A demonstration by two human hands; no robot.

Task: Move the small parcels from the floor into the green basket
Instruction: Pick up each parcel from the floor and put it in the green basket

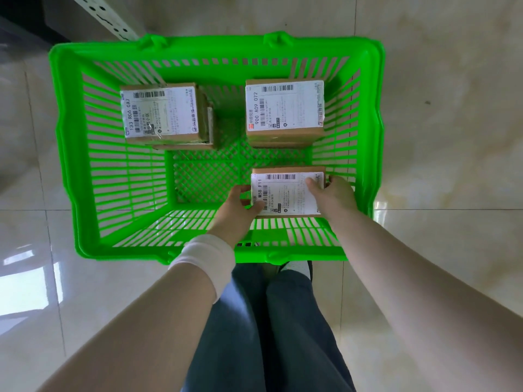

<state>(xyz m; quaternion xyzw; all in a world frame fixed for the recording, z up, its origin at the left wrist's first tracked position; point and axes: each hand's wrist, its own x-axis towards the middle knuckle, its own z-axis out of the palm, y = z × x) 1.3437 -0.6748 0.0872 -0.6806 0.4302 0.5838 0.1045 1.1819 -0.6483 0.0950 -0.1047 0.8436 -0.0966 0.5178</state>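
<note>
Both hands, left hand (pixel 240 200) and right hand (pixel 332 193), were closed on opposite short edges of a labelled parcel (pixel 287 193), apparently light and rigid, at lower right inside the green basket (pixel 70 154), with two parcel stacks (pixel 161 114) (pixel 284 108) beyond.

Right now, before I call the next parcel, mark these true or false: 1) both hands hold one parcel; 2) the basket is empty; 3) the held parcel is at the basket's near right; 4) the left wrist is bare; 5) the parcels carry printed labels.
1) True: the left hand and right hand grip the same parcel.
2) False: the green basket already holds a far-left parcel and a far-right parcel.
3) True.
4) False: a white wristband wraps it.
5) True.
</note>
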